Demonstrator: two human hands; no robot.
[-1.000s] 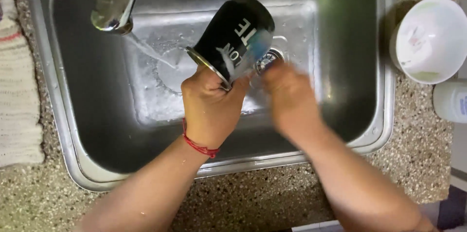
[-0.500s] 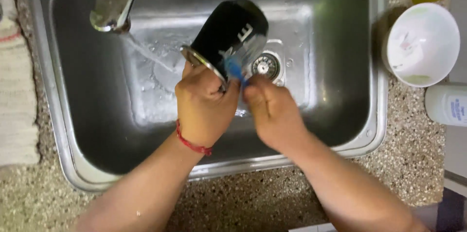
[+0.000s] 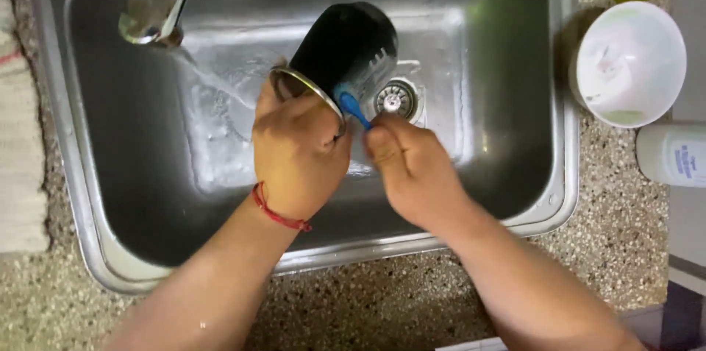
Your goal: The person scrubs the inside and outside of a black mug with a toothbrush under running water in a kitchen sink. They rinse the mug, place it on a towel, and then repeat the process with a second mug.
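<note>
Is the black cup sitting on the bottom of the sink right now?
No, the left hand holds the black cup by its rim, tilted above the sink floor, while the right hand works a blue brush at it.

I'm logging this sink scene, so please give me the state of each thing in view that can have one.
black cup: held tilted over the sink, rim toward the person
left hand: gripping the cup's rim
right hand: holding a blue brush at the cup
tap: running
sink: wet, drain open
white bowl: upright on the counter
white bottle: lying on its side
</note>
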